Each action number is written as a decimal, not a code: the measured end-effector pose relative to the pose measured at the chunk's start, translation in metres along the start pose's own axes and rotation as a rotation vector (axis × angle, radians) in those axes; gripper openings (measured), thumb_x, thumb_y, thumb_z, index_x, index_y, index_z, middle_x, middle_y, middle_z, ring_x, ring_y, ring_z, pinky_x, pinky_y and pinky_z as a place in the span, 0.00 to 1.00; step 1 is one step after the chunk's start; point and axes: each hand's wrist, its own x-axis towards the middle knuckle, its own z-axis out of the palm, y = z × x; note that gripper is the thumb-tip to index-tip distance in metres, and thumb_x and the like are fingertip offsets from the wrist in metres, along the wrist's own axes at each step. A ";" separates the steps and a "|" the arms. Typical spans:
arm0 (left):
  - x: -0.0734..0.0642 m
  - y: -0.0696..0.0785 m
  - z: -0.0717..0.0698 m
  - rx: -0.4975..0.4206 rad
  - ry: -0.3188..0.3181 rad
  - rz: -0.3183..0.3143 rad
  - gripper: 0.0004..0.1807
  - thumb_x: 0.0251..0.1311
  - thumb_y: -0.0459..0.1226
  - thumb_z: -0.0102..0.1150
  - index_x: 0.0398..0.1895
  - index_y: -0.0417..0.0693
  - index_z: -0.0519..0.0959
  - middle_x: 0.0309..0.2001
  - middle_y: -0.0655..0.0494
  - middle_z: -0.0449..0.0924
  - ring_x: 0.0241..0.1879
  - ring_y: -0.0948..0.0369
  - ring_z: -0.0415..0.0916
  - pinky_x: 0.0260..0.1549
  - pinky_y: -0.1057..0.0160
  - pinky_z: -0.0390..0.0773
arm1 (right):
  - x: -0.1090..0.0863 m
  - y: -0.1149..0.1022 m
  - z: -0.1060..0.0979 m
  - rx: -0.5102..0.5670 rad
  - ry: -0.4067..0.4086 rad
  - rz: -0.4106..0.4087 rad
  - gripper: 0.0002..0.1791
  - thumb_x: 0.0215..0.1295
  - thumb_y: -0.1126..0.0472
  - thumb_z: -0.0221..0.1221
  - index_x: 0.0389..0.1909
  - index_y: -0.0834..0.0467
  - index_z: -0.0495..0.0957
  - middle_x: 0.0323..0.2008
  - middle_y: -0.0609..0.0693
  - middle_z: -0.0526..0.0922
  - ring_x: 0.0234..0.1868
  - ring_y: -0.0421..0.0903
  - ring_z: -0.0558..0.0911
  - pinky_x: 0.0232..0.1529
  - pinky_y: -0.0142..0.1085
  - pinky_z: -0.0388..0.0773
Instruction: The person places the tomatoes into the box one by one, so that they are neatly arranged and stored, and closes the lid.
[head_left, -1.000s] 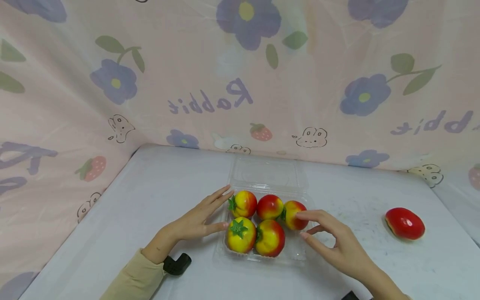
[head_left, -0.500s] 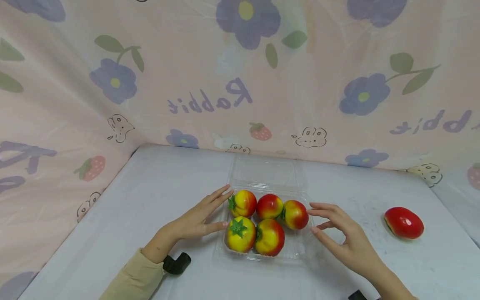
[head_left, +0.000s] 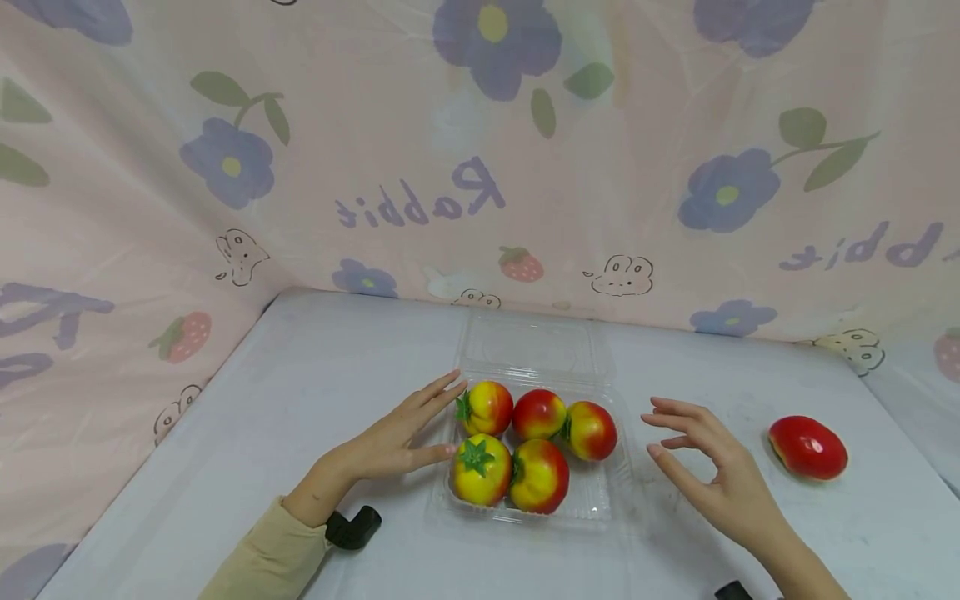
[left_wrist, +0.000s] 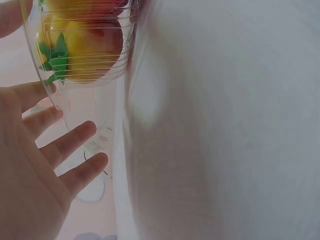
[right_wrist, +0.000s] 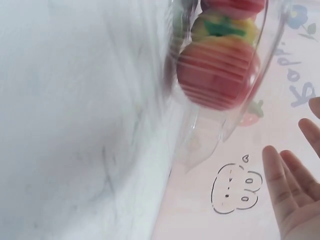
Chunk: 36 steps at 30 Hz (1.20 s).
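Observation:
A clear plastic clamshell box point(head_left: 592, 498) lies with its lid point(head_left: 536, 343) folded back, holding several red-and-yellow fruits with green leafy tops, such as the right-hand fruit point(head_left: 590, 431). At the box's left side is my left hand point(head_left: 393, 442), fingers spread and fairly straight; in the left wrist view its fingertips point(left_wrist: 54, 89) meet the clear rim. My right hand point(head_left: 716, 475) hovers right of the box, apart from it, fingers loosely bent and nothing between them. The right wrist view shows the same empty right hand point(right_wrist: 295, 200) away from the box wall.
A glossy red oval fruit-like object point(head_left: 807, 447) lies on the white table point(head_left: 337, 350) to the right of my right hand. A printed cloth point(head_left: 420, 233) hangs behind the table and along its left side. Black wrist mounts point(head_left: 354, 527) sit at both wrists.
My right hand has drawn back rightward from the right-hand fruit, letting it go in the box; that fruit has settled slightly. The left hand has stayed put.

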 end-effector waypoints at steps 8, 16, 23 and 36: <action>0.000 0.001 0.000 0.005 -0.003 -0.014 0.41 0.62 0.49 0.56 0.75 0.49 0.53 0.77 0.51 0.41 0.74 0.43 0.46 0.63 0.31 0.56 | -0.003 0.006 -0.004 0.009 0.020 0.055 0.24 0.52 0.74 0.66 0.51 0.56 0.80 0.58 0.43 0.74 0.54 0.25 0.71 0.44 0.13 0.72; 0.000 0.000 0.000 -0.007 -0.002 -0.007 0.41 0.62 0.48 0.56 0.75 0.49 0.52 0.77 0.49 0.41 0.74 0.42 0.45 0.63 0.30 0.55 | -0.005 0.018 -0.010 -0.004 0.043 0.034 0.26 0.49 0.77 0.66 0.51 0.58 0.80 0.59 0.35 0.71 0.57 0.26 0.70 0.44 0.12 0.71; 0.000 0.001 -0.001 -0.013 -0.006 -0.012 0.42 0.62 0.48 0.56 0.75 0.49 0.52 0.77 0.49 0.41 0.74 0.43 0.45 0.63 0.30 0.55 | -0.009 0.026 -0.014 -0.012 0.059 0.079 0.26 0.49 0.77 0.66 0.51 0.58 0.80 0.59 0.38 0.73 0.56 0.24 0.69 0.43 0.11 0.70; 0.000 0.000 0.000 0.004 -0.006 -0.014 0.41 0.62 0.49 0.56 0.76 0.52 0.51 0.77 0.48 0.41 0.74 0.43 0.44 0.63 0.31 0.55 | -0.014 0.037 -0.026 -0.041 0.090 0.102 0.25 0.48 0.78 0.66 0.50 0.61 0.80 0.59 0.35 0.72 0.57 0.23 0.68 0.43 0.10 0.68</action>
